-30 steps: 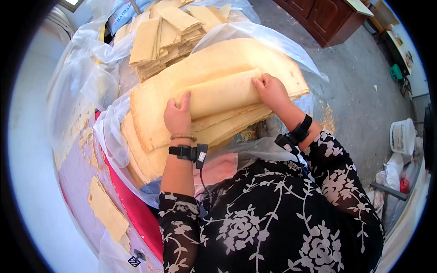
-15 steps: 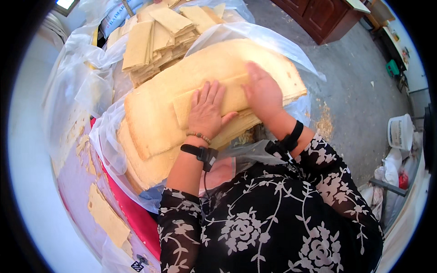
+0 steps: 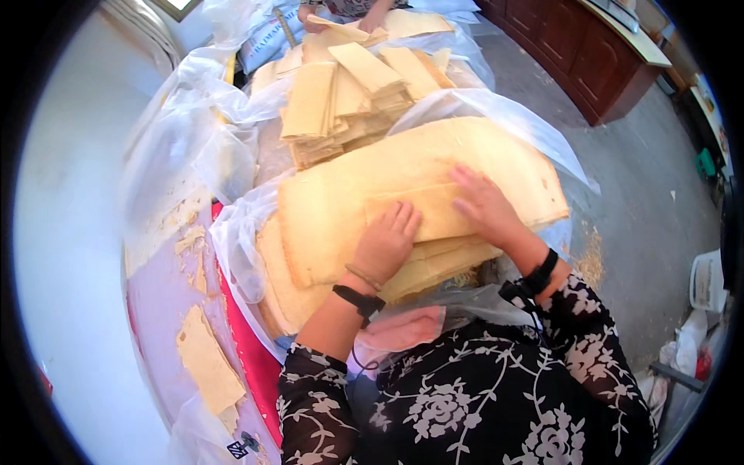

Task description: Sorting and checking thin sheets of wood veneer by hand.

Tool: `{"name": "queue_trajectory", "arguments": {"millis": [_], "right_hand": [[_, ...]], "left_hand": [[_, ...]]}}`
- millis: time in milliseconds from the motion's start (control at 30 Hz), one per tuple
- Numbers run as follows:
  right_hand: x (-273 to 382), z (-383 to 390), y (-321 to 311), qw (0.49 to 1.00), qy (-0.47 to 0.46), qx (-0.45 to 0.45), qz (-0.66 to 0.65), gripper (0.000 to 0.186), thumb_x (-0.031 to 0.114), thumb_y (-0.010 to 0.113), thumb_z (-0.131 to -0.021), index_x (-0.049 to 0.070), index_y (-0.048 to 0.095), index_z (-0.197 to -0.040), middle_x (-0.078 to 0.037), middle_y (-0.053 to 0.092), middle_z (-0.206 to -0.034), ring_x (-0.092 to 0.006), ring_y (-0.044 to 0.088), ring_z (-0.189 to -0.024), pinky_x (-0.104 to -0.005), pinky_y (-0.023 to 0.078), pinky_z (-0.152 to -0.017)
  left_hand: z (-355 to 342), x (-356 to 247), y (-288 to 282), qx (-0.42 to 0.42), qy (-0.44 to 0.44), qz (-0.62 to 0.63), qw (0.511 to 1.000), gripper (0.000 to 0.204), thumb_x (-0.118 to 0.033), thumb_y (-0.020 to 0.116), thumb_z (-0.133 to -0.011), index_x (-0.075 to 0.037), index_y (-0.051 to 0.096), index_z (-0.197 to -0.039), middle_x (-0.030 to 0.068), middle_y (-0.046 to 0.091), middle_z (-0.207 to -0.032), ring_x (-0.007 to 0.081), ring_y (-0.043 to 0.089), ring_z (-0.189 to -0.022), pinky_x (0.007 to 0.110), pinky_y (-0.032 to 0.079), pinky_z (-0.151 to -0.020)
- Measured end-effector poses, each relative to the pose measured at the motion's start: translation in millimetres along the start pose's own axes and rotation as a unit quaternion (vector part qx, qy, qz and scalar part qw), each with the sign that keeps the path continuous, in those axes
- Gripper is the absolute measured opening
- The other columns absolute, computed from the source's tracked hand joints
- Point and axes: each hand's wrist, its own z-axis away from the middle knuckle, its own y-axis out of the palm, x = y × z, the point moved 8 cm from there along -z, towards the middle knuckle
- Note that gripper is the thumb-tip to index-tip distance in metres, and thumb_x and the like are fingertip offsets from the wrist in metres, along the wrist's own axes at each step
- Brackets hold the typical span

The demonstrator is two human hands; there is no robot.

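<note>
A stack of thin, pale yellow sheets that look like tofu skin [image 3: 341, 201] lies in front of me. The near part of the top sheet is folded over into a narrow flap [image 3: 434, 215]. My left hand [image 3: 386, 242] rests flat on the left part of this flap, fingers stretched out, thumb hidden. On its right part lies my right hand [image 3: 490, 208], open, with fingertips reaching the flap's far edge. Neither hand grips anything. Beneath the flap, layered sheet edges [image 3: 442, 265] show along the near side.
Folded sheets [image 3: 341, 108] are piled beyond the stack. Across the table, another person's hands [image 3: 373, 17] handle a sheet. Clear plastic film [image 3: 232, 244] surrounds the stack; torn pieces [image 3: 208, 356] lie at left. A wooden cabinet [image 3: 577, 58] stands at far right, a white bucket [image 3: 707, 280] at right.
The view has shifted, bringing the other person's hands into sight. My left hand's fingers are closer together and its thumb is no longer visible. My right hand, blurred before, lies flatter on the flap.
</note>
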Motion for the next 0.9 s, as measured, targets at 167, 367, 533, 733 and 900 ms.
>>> {"name": "queue_trajectory", "arguments": {"millis": [167,367,533,733,900], "right_hand": [[-40,0,-52,0.862,0.077,-0.303,-0.399,0.04,0.011,0.05,-0.101,0.001,0.055,-0.139,-0.02,0.056,-0.141,-0.0324,0.049,-0.136,-0.0358,0.034,-0.115],[-13,-2,-11,0.994,0.042,-0.103,0.016,0.056,0.031,0.067,-0.089,0.013,0.055,-0.141,-0.016,0.037,-0.156,-0.036,0.029,-0.147,-0.0479,0.022,-0.12],[-3,-1,-5,0.995,0.038,-0.085,0.042,0.057,0.033,0.066,-0.09,0.013,0.054,-0.142,-0.015,0.036,-0.157,-0.0345,0.03,-0.147,-0.0476,0.022,-0.12],[-6,-7,-7,0.995,0.051,-0.08,0.025,0.055,0.036,0.063,-0.092,0.012,0.054,-0.141,-0.015,0.038,-0.156,-0.0337,0.03,-0.147,-0.0472,0.022,-0.12],[-7,-12,-4,0.994,0.03,-0.103,0.019,0.053,0.038,0.057,-0.095,0.013,0.054,-0.141,-0.016,0.039,-0.155,-0.0334,0.03,-0.147,-0.0471,0.021,-0.12]], "left_hand": [[-13,18,-41,-0.06,-0.038,-0.026,0.997,0.048,-0.005,0.059,-0.083,-0.009,0.059,-0.132,0.0122,0.067,-0.124,0.0285,0.066,-0.11,0.039,0.054,-0.086],[-53,136,-115,-0.028,-0.268,-0.239,0.933,0.036,-0.007,0.055,-0.091,-0.013,0.06,-0.126,0.0107,0.068,-0.093,0.0277,0.067,-0.071,0.04,0.054,-0.063],[-109,261,-123,-0.117,-0.324,-0.313,0.885,0.041,-0.02,0.055,-0.093,-0.014,0.057,-0.134,0.0162,0.069,-0.087,0.0344,0.068,-0.078,0.046,0.055,-0.069],[-127,308,-17,0.136,-0.362,-0.17,0.906,0.074,-0.068,0.055,-0.088,0.0,0.068,-0.116,0.0245,0.066,-0.121,0.0401,0.062,-0.116,0.048,0.051,-0.096],[-103,259,-62,0.024,-0.285,-0.134,0.949,0.062,-0.05,0.066,-0.089,0.001,0.062,-0.124,0.0242,0.066,-0.119,0.042,0.064,-0.11,0.048,0.051,-0.093]]}}
